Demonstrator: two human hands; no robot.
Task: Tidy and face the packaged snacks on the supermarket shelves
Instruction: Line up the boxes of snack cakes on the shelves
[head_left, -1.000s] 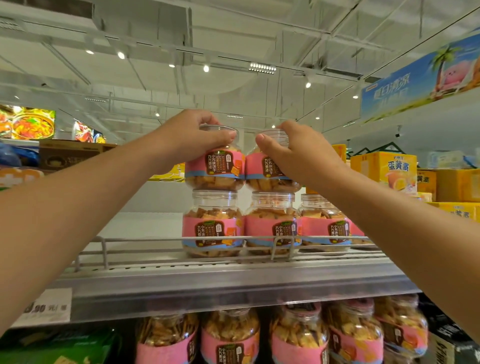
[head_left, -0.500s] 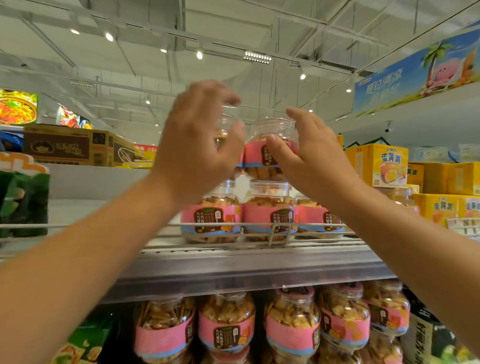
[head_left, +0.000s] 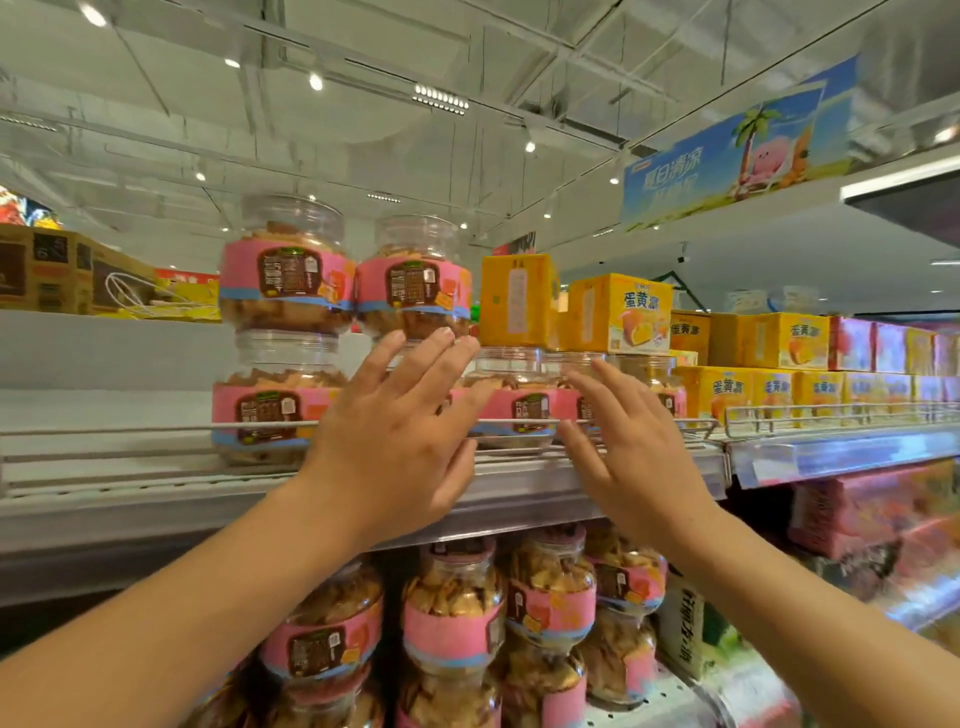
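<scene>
- Left hand (head_left: 395, 447): raised in front of the shelf (head_left: 156, 514), fingers straight and spread, holding nothing. Fingertips sit at the base of the upper right jar (head_left: 413, 291); contact cannot be confirmed.
- Right hand (head_left: 634, 457): released, fingers extended toward 11 o'clock, holding nothing. It lies in front of the single jars (head_left: 524, 410) on the shelf; touching or just short cannot be told.
- Snack jars, clear plastic with pink labels, stand upright on the upper shelf behind a wire rail (head_left: 130, 428).
- Upper left jar (head_left: 288, 270) is stacked on the lower left jar (head_left: 270, 405), at 10 o'clock from the left hand.
- Upper right jar stands just beside the upper left jar, labels touching or nearly so. The jar beneath it is mostly hidden by the left hand.
- Labels on both upper jars face the camera.
- Yellow boxes (head_left: 618, 312) are stacked at 1 o'clock from the right hand, running along the shelf to the right.
- More pink-labelled jars (head_left: 452, 618) fill the shelf below, at 6 o'clock from the hands.
- Blue banner (head_left: 727, 156) hangs on the shelf edge at 1 o'clock, high up.
</scene>
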